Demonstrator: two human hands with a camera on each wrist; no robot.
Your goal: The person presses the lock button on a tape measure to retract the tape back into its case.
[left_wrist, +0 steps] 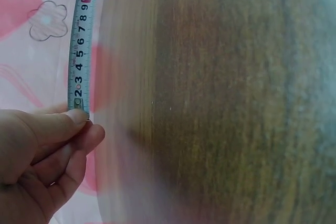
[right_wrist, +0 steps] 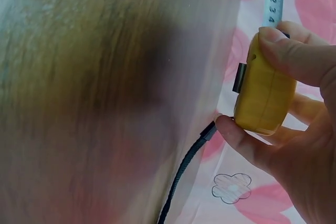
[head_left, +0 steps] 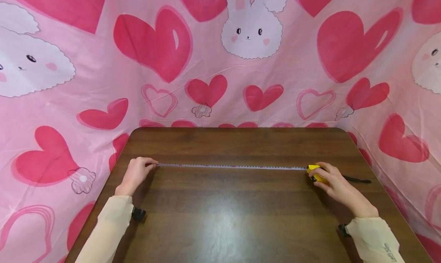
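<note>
A yellow tape measure (head_left: 315, 172) is gripped by my right hand (head_left: 332, 180) on the right side of the table. Its white blade (head_left: 234, 166) runs straight and level across to my left hand (head_left: 137, 172), which pinches the free end between thumb and fingers. In the left wrist view, the low numbers on the blade (left_wrist: 80, 51) show just past the thumb tip. The right wrist view shows the yellow case (right_wrist: 265, 90) held between thumb and fingers, with a black clip on its side. A black wrist strap (right_wrist: 184, 166) trails from the case.
Beneath both hands lies a brown wood-grain table (head_left: 220, 205) with rounded far corners. Pink cloth (head_left: 237, 71) printed with hearts and rabbits hangs behind it and along both sides. Dark devices (head_left: 138, 214) sit at both wrists, against the pale sleeves.
</note>
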